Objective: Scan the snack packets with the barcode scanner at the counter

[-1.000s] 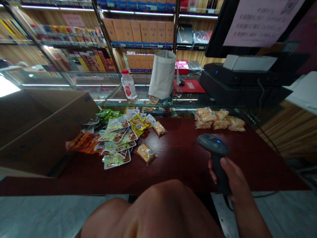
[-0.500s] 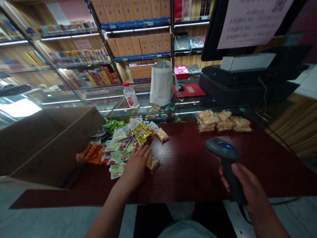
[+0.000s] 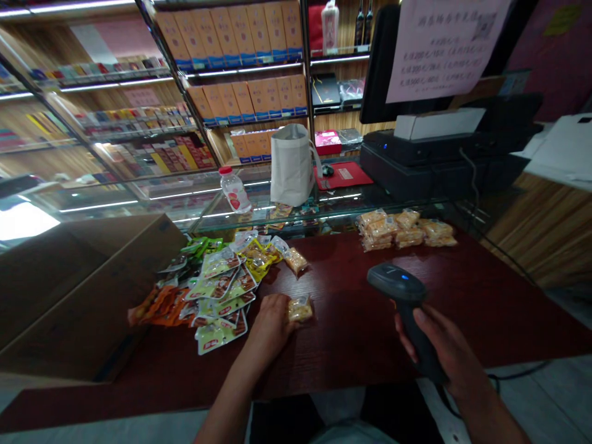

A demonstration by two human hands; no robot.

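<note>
My left hand point(image 3: 272, 320) is closed on a small clear-wrapped snack pack point(image 3: 300, 309), its contents pale golden, low over the dark red table. My right hand point(image 3: 435, 345) grips the handle of a black barcode scanner point(image 3: 398, 285), whose blue light is on and whose head points left. To the left of my left hand lies a pile of green-and-white snack packets point(image 3: 222, 287), with orange packets point(image 3: 164, 306) and a yellow packet point(image 3: 259, 258) beside it. Another wrapped snack pack point(image 3: 295, 261) lies just behind my left hand.
An open cardboard box point(image 3: 124, 265) stands at the left. Stacked wrapped snack packs point(image 3: 379, 230) sit at the back right. Behind them are a bottle point(image 3: 235, 191), a white bag point(image 3: 290, 169) and a monitor point(image 3: 382, 74). The scanner's cable trails at the lower right.
My left hand has gone from reaching with extended fingers to closing on the near snack pack, which has turned and shifted slightly right. The scanner remains in my right hand.
</note>
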